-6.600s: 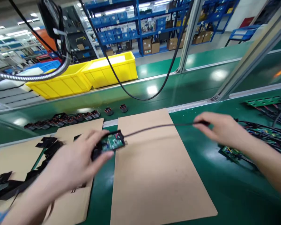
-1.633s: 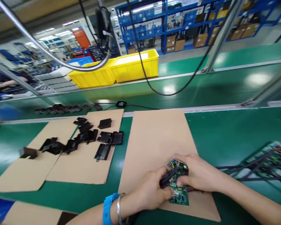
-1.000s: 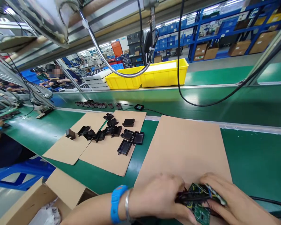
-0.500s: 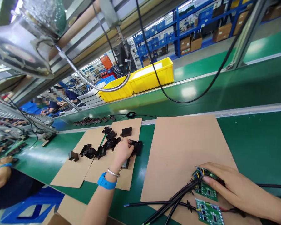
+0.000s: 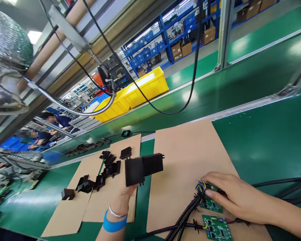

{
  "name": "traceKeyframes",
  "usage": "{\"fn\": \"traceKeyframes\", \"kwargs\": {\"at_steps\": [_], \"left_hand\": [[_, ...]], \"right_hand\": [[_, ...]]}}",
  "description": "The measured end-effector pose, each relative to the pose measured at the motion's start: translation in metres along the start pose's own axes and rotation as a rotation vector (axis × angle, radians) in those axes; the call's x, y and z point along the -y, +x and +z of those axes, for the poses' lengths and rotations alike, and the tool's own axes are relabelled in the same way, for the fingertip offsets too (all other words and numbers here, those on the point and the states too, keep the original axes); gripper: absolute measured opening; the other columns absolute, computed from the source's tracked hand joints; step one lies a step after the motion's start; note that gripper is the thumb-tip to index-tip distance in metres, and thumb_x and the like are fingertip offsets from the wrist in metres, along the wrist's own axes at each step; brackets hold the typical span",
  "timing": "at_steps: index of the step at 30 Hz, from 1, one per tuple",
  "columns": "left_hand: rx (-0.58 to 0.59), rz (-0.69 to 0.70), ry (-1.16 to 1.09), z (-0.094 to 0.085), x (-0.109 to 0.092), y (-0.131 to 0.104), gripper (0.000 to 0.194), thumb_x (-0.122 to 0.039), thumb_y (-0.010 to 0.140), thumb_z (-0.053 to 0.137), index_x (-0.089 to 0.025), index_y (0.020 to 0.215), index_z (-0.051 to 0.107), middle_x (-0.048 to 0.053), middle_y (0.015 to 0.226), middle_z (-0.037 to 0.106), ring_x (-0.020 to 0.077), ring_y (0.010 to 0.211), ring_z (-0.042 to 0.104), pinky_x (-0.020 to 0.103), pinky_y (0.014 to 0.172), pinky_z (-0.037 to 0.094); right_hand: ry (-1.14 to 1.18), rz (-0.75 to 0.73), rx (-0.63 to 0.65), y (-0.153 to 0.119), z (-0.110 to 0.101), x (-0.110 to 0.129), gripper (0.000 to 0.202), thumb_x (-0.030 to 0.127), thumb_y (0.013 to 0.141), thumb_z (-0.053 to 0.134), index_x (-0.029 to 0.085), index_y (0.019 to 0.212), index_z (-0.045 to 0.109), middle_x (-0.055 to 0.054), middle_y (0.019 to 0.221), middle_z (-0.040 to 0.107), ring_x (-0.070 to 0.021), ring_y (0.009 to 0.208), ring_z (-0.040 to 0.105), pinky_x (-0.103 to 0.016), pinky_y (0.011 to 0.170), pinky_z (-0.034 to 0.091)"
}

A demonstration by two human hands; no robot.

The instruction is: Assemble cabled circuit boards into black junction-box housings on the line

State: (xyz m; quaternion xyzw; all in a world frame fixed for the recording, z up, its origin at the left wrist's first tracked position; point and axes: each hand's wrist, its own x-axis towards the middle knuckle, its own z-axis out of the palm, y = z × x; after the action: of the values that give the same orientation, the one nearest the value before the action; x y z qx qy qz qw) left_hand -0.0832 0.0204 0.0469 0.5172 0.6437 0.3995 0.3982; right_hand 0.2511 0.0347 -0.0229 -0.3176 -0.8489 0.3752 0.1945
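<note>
My left hand (image 5: 127,191), with a bangle and a blue wristband, holds up black plastic housings (image 5: 143,168), two boxy parts side by side; they hide most of its fingers. More black housings (image 5: 110,167) lie on cardboard at the left. My right hand (image 5: 222,192) is closed on a green circuit board (image 5: 210,203) with colored wires and black cables, above the right cardboard sheet (image 5: 183,160). Just below it lies another green board (image 5: 217,228), its cable running left.
Yellow bins (image 5: 145,87) stand beyond the bench rail. A black cable (image 5: 175,113) and a metal conduit (image 5: 75,113) hang overhead. Small dark parts (image 5: 84,148) lie in a row at the back left. Other people sit at the far left.
My left hand has lifted black housings off the left cardboard and moved nearer the right sheet. My right hand keeps its hold on the board. The whole view has shifted and tilted.
</note>
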Motion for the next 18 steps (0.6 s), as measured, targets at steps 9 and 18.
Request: {"fn": "traceKeyframes", "kwargs": {"at_steps": [9,18], "left_hand": [[0.658,0.399,0.492,0.051,-0.030,0.009,0.016,-0.021,0.088,0.051,-0.021,0.084,0.066,0.006,0.090,0.070,0.0200,0.091,0.060,0.031,0.086,0.045],[0.153,0.412,0.915,0.101,-0.015,0.065,0.018,-0.016,0.091,0.041,-0.017,0.092,0.059,0.010,0.093,0.064,0.0246,0.094,0.059,0.038,0.086,0.046]], "right_hand": [[0.027,-0.055,0.068,0.000,-0.017,0.018,0.029,0.019,0.091,0.045,0.019,0.116,0.059,-0.007,0.101,0.063,-0.0220,0.093,0.059,-0.035,0.083,0.047],[0.072,-0.004,0.089,-0.008,-0.016,0.022,0.030,0.021,0.093,0.043,0.020,0.120,0.057,-0.008,0.106,0.064,-0.0218,0.094,0.060,-0.034,0.085,0.046]]}}
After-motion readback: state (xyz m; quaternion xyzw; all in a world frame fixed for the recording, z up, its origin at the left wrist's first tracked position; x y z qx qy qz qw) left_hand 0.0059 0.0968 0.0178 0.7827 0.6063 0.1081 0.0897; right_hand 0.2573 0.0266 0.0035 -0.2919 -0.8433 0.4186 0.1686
